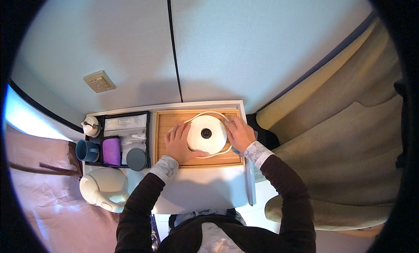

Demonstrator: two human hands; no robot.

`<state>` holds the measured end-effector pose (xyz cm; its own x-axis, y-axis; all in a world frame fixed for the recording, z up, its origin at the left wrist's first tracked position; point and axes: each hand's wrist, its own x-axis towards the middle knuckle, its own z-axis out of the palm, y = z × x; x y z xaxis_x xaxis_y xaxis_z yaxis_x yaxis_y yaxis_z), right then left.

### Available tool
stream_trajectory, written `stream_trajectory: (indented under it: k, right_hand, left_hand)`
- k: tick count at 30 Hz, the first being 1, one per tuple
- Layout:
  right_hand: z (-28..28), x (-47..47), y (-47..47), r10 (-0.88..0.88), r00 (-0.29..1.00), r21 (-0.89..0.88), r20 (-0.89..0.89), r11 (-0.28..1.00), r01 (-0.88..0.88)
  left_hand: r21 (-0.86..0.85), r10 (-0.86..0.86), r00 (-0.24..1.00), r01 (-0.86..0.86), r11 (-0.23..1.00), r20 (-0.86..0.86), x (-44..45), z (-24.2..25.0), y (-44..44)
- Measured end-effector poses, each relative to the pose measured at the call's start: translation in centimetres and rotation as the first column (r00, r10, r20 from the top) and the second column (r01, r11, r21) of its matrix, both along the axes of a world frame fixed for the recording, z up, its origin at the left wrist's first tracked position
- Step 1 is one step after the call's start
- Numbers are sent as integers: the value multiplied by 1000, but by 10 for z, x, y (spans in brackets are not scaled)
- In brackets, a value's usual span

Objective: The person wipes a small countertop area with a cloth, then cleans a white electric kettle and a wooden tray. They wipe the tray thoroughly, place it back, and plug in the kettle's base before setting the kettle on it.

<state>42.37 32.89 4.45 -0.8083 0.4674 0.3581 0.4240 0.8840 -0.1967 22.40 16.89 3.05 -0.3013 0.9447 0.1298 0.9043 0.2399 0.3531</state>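
A round white electric kettle base with a black centre connector lies on a bamboo tray. Its white power cord loops around it on the tray. At the base's left edge is my left hand, its fingers spread and the thumb along the near rim. My right hand is at the right side, fingertips bent at the cord and close to the base's edge; whether they pinch the cord is not plain. The white electric kettle stands on the table's near left, apart from its base.
A black tray at left holds a blue mug, a small white pot, a purple cloth, flat packets and a dark round lid or coaster. A wall socket is behind; a brown curtain hangs at right.
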Motion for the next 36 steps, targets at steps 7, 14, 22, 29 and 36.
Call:
stream_trajectory:
  k: [7, 14, 22, 29, 36]
  right_hand:
    - [1, -14, -9, -238, 927, -230, 289, 923, 309]
    - [-12, -15, 7, -285, 857, -75, 429, 934, 348]
    - [9, -18, 9, -271, 817, -159, 509, 904, 398]
    - [12, -29, 11, -194, 672, -257, 715, 820, 511]
    - [35, -2, 1, -178, 670, -211, 721, 864, 457]
  left_hand:
    - [-155, 34, 973, 2, 988, 230, -15, 1, 15]
    - [62, -26, 982, 14, 998, 189, 7, -10, 14]
    - [-44, -51, 996, 48, 998, -77, 7, 2, 13]
    - [44, 145, 989, -144, 989, -12, 29, -16, 16]
    - [48, 289, 952, -286, 957, -98, 58, -16, 31]
